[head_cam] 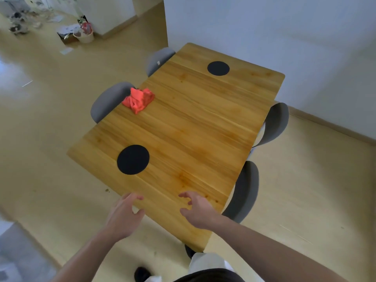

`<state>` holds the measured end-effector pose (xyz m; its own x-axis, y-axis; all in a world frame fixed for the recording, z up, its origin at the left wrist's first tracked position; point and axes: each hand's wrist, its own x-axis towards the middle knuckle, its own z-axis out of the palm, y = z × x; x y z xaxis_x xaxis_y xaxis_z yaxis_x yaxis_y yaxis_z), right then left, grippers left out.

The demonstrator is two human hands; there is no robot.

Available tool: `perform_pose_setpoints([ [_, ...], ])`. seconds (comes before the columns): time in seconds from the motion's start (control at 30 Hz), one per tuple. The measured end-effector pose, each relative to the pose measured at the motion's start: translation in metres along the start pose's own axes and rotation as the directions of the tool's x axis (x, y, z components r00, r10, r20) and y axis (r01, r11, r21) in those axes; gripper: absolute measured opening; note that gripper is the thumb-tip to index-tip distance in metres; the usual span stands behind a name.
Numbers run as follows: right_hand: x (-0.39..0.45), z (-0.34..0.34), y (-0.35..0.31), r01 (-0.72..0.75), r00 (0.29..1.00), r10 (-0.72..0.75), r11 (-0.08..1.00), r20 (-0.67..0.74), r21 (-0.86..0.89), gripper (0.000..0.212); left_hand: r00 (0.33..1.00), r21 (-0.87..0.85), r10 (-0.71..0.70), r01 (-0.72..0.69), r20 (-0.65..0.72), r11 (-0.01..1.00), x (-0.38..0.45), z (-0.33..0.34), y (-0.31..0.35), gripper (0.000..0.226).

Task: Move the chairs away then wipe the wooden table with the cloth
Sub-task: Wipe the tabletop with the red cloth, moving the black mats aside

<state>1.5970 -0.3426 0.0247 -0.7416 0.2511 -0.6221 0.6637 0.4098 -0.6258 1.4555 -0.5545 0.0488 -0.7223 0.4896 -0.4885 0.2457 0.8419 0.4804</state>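
The wooden table (193, 119) fills the middle of the head view, with two black round mats on it. A crumpled red cloth (138, 99) lies near its left edge. Grey chairs are tucked in at both long sides: one at the near left (108, 102), one at the far left (159, 59), one at the far right (276, 123) and one at the near right (244, 192). My left hand (124, 214) hovers open at the table's near edge. My right hand (197, 208) is open above the near end of the tabletop. Neither hand holds anything.
A white wall (284, 37) runs behind and to the right of the table. A waste bin (85, 35) and scattered clutter lie on the tan floor at the far left. My legs and a dark shoe (142, 274) show at the bottom.
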Motion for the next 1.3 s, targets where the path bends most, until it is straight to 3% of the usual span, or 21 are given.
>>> perform_pose_setpoints([
  [0.3, 0.038, 0.067, -0.07, -0.161, 0.976, 0.163, 0.987, -0.142, 0.028, 0.048, 0.982, 0.022, 0.171, -0.173, 0.079, 0.985, 0.062, -0.075, -0.082, 0.031],
  [0.63, 0.071, 0.16, -0.184, -0.187, 0.943, 0.22, 0.971, -0.251, 0.149, 0.047, 0.956, 0.072, 0.281, -0.287, 0.085, 0.955, 0.105, -0.191, -0.173, 0.028],
  [0.97, 0.173, 0.152, -0.261, -0.169, 0.926, 0.207, 0.975, -0.315, 0.144, 0.05, 0.925, 0.149, 0.373, -0.381, 0.077, 0.913, 0.2, -0.288, -0.192, 0.028],
  [1.3, 0.301, 0.116, -0.365, -0.154, 0.959, 0.177, 0.981, -0.222, 0.118, 0.055, 0.936, 0.233, 0.337, -0.351, 0.099, 0.907, 0.309, -0.387, -0.213, 0.028],
])
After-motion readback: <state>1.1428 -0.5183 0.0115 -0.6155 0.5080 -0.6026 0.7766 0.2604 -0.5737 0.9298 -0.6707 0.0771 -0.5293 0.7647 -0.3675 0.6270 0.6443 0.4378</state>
